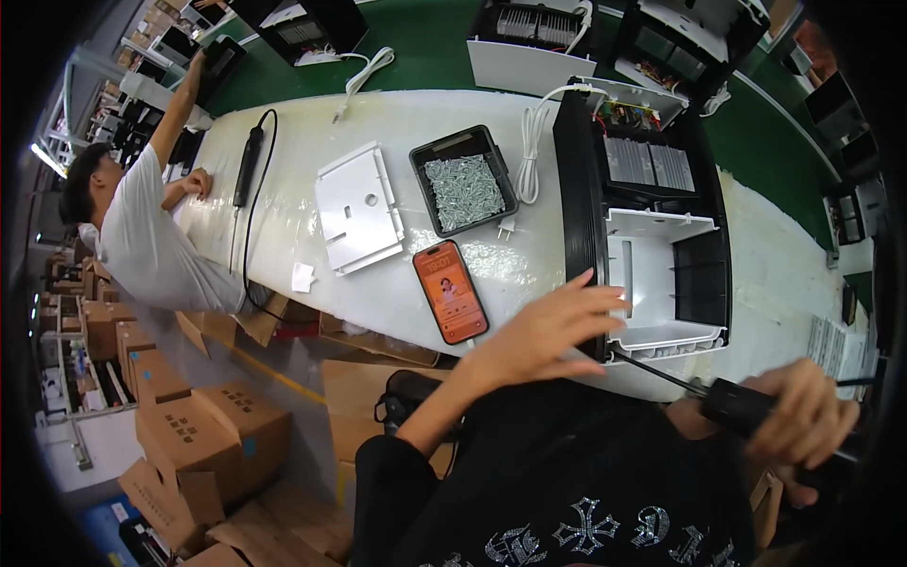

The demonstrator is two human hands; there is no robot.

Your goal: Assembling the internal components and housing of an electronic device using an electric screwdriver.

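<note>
A black and white appliance housing (652, 236) lies open on the white table (397, 123). My left hand (553, 331) rests with spread fingers on the housing's near black edge. My right hand (803, 411) grips a black electric screwdriver (746, 406), whose long bit reaches the lower white corner of the housing. A black tray (463, 180) of silver screws sits to the left of the housing, and a phone (450, 291) with an orange screen lies near the table's front edge.
A white plastic panel (359, 208) lies left of the tray, with a white cable (531, 151) beside the housing. Another person (142, 227) works at the table's left end. Cardboard boxes (208, 425) stand on the floor below. More housings (529, 38) stand on the green floor beyond.
</note>
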